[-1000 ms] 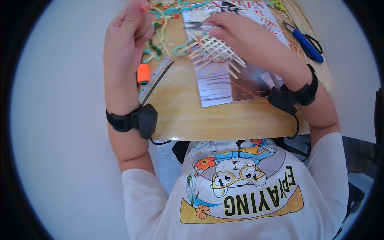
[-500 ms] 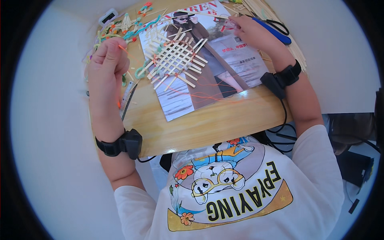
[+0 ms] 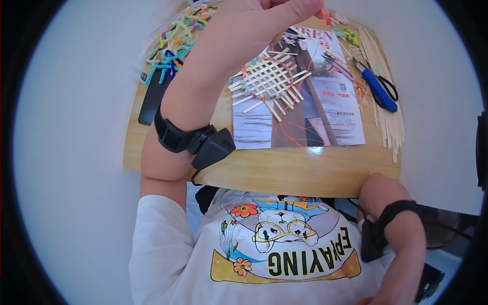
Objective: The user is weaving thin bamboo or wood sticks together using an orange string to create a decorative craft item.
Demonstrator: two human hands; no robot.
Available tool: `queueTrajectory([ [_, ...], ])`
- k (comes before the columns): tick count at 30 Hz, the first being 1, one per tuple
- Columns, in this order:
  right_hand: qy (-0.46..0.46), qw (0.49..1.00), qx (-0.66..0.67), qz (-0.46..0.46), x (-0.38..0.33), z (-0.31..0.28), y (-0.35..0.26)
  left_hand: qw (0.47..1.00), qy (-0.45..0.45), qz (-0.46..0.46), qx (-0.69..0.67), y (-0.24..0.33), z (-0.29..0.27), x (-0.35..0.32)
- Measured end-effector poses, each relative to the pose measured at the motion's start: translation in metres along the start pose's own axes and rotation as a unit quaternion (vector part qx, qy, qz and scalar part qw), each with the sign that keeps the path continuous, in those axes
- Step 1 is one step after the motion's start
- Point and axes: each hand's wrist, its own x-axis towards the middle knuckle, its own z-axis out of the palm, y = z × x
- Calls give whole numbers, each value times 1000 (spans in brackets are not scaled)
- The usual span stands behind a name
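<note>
Orange thread (image 3: 319, 35) pinched in closed fingers of raised left hand (image 3: 269, 12) — trailing down to woven stick lattice (image 3: 269, 81) on magazine (image 3: 305, 96), on tabletop (image 3: 284, 170). Right hand (image 3: 401, 290) low at lap — grip hidden.

Table (image 3: 305, 175): pale wood, smooth, with a slight sheen along the near edge.
Magazine (image 3: 325, 109): glossy paper, catching a bright glare spot at its lower edge.
Lattice (image 3: 272, 81): thin pale wooden sticks, matt, tied with fine orange thread.
Loose sticks (image 3: 389, 109): same matt pale wood.
Scissors (image 3: 378, 89): glossy blue plastic handle, black loops.
Pipe cleaners (image 3: 175, 46): fuzzy, brightly coloured.
Wrist strap (image 3: 175, 134): matt black, with a black plastic box.
Shirt (image 3: 264, 249): white cloth, printed front.
</note>
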Motion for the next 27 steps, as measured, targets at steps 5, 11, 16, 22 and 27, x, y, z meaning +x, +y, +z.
queueTrajectory([
  [5,-88,992,-91,13,5,10,-3,995,-48,61,62,-13,-22,9],
  [11,-36,994,-98,-14,-4,-3,2,996,-20,40,78,-12,-9,9],
  [16,-49,997,-53,38,0,-13,11,994,-67,81,-13,-22,-18,12],
  [22,14,914,-219,341,-15,-94,49,978,-85,71,-180,-21,-12,7],
  [27,213,730,-316,568,-25,-98,92,977,-58,113,-174,-21,-14,2],
])
